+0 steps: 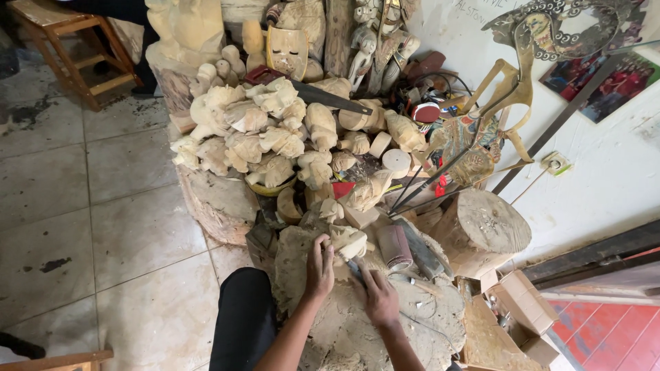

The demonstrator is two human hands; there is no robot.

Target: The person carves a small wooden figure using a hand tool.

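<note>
Pale wooden carving (347,242) in left hand (319,268)'s grip, right hand (379,299)'s tool mostly hidden.

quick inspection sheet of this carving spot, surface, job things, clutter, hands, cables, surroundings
surface: rough wood stump used as a block, chips scattered on it
job's things: pale carved figure on the stump; thin tool at it, tip hidden
clutter: heap of unfinished pale carvings, handsaw, carved mask, roll of sandpaper, open cardboard box
grippers: left hand steadies the figure; right hand grips the tool
cables: dark cable looping by the wall
surroundings: tiled floor, white wall, wooden stool, second log, flat shadow puppet
</note>
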